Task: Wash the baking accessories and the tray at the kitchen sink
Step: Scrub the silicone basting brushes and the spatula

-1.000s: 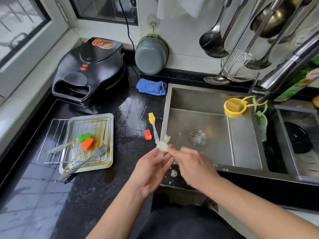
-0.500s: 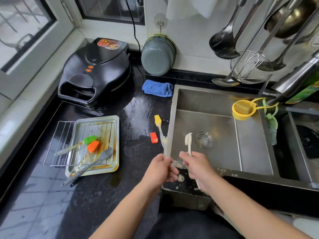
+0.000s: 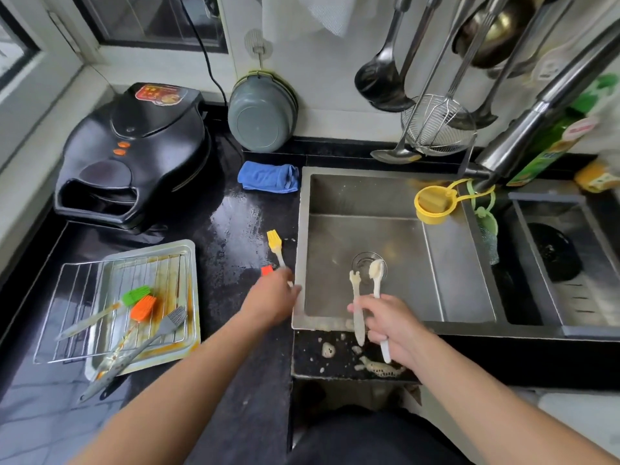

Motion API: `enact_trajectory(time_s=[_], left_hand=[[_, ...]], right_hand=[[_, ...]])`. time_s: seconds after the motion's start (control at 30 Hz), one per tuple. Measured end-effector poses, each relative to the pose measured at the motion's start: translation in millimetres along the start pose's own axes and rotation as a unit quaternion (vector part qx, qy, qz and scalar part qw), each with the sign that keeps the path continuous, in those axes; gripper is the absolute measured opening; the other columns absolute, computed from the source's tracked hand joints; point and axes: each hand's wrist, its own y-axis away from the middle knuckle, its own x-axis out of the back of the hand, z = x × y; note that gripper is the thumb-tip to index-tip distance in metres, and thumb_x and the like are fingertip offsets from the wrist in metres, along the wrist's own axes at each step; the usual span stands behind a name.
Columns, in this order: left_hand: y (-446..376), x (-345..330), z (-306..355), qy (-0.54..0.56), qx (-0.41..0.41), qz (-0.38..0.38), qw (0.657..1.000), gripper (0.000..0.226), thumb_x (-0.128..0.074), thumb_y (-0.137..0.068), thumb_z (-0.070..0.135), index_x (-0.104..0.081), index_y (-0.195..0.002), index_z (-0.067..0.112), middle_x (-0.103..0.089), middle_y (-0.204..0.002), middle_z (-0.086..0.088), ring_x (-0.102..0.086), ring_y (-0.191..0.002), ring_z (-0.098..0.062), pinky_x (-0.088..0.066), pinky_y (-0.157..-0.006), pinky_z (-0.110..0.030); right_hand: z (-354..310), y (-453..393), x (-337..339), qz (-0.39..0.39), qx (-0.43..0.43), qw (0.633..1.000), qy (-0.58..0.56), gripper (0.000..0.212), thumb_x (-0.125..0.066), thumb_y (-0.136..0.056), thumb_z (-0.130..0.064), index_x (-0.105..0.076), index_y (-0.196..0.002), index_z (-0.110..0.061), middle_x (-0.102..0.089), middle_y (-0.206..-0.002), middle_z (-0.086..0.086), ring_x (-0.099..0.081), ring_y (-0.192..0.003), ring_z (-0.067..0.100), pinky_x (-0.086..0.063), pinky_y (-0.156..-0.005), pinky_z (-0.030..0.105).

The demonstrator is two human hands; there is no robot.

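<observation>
My right hand point(image 3: 391, 325) grips two pale brush handles point(image 3: 356, 307) over the front edge of the steel sink point(image 3: 463, 273); one carries a white soapy head point(image 3: 376, 268). My left hand point(image 3: 271, 298) lies on the black counter over the lower handle of the yellow-headed brush point(image 3: 275, 245), next to a red brush head point(image 3: 267, 270); its fingers are hidden from me. The greasy baking tray point(image 3: 188, 347) with a wire rack point(image 3: 67, 297) sits at left, holding green point(image 3: 136, 294), orange point(image 3: 143, 307) and grey brushes point(image 3: 174, 318).
A black electric griddle point(image 3: 134, 156) stands at back left, a blue cloth point(image 3: 268, 177) and grey bowls point(image 3: 261, 115) behind the sink. A yellow sponge holder point(image 3: 432, 204) hangs on the tap point(image 3: 536, 115). Ladles and a strainer point(image 3: 436, 129) hang above. Foam blobs point(image 3: 328, 350) dot the front ledge.
My left hand let go of the handle and moved left to the yellow brush on the counter. My right hand now holds both pale handles over the sink.
</observation>
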Motion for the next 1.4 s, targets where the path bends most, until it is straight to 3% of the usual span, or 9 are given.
enact_trajectory(time_s=[0.07,0.23,0.4,0.47,0.67,0.77,0.9,1.07,1.4], left_hand=[[-21,7,-17,0.008,0.075,0.101,0.992,0.04,-0.061,-0.099,0.03,-0.05,-0.133,0.01,-0.048,-0.133,-0.017,-0.062,-0.108,-0.042,-0.048,-0.09,-0.045],[-58,3,-47,-0.028,0.114,0.071,0.991,0.037,-0.074,-0.091,0.022,-0.052,-0.115,0.007,-0.053,-0.122,-0.019,-0.062,-0.102,-0.04,-0.053,-0.088,-0.045],[-65,10,-58,0.128,0.181,0.019,0.975,0.024,-0.077,-0.088,0.009,-0.054,-0.095,0.006,-0.059,-0.099,-0.016,-0.071,-0.067,-0.032,-0.057,-0.044,-0.031],[-55,5,-57,0.209,0.179,0.012,0.961,0.015,-0.074,-0.093,0.008,-0.06,-0.09,0.001,-0.064,-0.088,-0.017,-0.07,-0.063,-0.026,-0.056,-0.044,-0.026],[26,-4,-18,0.65,0.142,-0.084,0.742,0.009,-0.059,-0.099,0.0,-0.064,-0.105,-0.003,-0.067,-0.088,-0.014,-0.061,-0.07,-0.014,-0.064,-0.077,-0.033],[59,-5,-3,0.7,0.117,-0.121,0.694,0.006,-0.057,-0.099,0.001,-0.063,-0.098,0.001,-0.071,-0.096,-0.014,-0.067,-0.099,-0.027,-0.061,-0.09,-0.044],[80,-6,3,0.734,0.082,-0.137,0.66,0.008,-0.054,-0.1,-0.002,-0.057,-0.094,0.002,-0.07,-0.111,-0.022,-0.069,-0.113,-0.037,-0.06,-0.093,-0.045],[84,-5,-3,0.71,0.054,-0.074,0.698,0.017,-0.059,-0.097,0.001,-0.05,-0.086,0.011,-0.066,-0.088,-0.015,-0.064,-0.073,-0.019,-0.053,-0.063,-0.024],[85,0,-10,0.626,0.011,-0.018,0.78,0.014,-0.062,-0.094,-0.007,-0.056,-0.086,0.003,-0.062,-0.077,-0.013,-0.058,-0.063,-0.015,-0.048,-0.055,-0.02]], right_hand=[[1,3,8,0.004,0.01,1.0,0.012,0.016,-0.056,-0.096,-0.006,-0.062,-0.105,0.006,-0.075,-0.096,0.016,-0.026,-0.044,0.009,-0.02,-0.037,0.023],[11,12,17,0.025,0.052,0.994,0.096,0.02,-0.059,-0.098,-0.019,-0.069,-0.093,-0.002,-0.074,-0.093,0.017,-0.041,-0.05,0.011,-0.031,-0.038,0.021],[12,21,19,0.003,0.066,0.992,0.112,0.024,-0.06,-0.101,-0.024,-0.07,-0.091,-0.005,-0.075,-0.095,0.013,-0.044,-0.049,0.006,-0.033,-0.039,0.018],[12,26,19,0.0,0.067,0.989,0.135,0.022,-0.062,-0.099,-0.024,-0.071,-0.091,-0.006,-0.074,-0.096,0.011,-0.046,-0.055,0.008,-0.033,-0.039,0.016],[0,47,11,-0.061,0.117,0.97,0.206,0.011,-0.063,-0.098,-0.027,-0.071,-0.103,-0.02,-0.074,-0.077,0.005,-0.065,-0.074,0.015,-0.048,-0.063,0.023],[-5,53,10,-0.085,0.166,0.948,0.259,0.012,-0.063,-0.098,-0.031,-0.074,-0.099,-0.025,-0.074,-0.073,0.003,-0.07,-0.092,0.019,-0.051,-0.091,0.033],[-11,59,9,-0.097,0.203,0.927,0.299,0.011,-0.065,-0.096,-0.03,-0.076,-0.097,-0.027,-0.074,-0.069,0.001,-0.071,-0.089,0.02,-0.05,-0.092,0.031],[-19,64,8,-0.096,0.208,0.913,0.338,0.013,-0.065,-0.095,-0.027,-0.076,-0.09,-0.025,-0.075,-0.071,0.001,-0.071,-0.091,0.019,-0.051,-0.095,0.035],[-18,70,1,-0.113,0.22,0.903,0.352,0.014,-0.064,-0.097,-0.029,-0.077,-0.091,-0.03,-0.072,-0.067,0.001,-0.069,-0.089,0.021,-0.048,-0.09,0.026]])
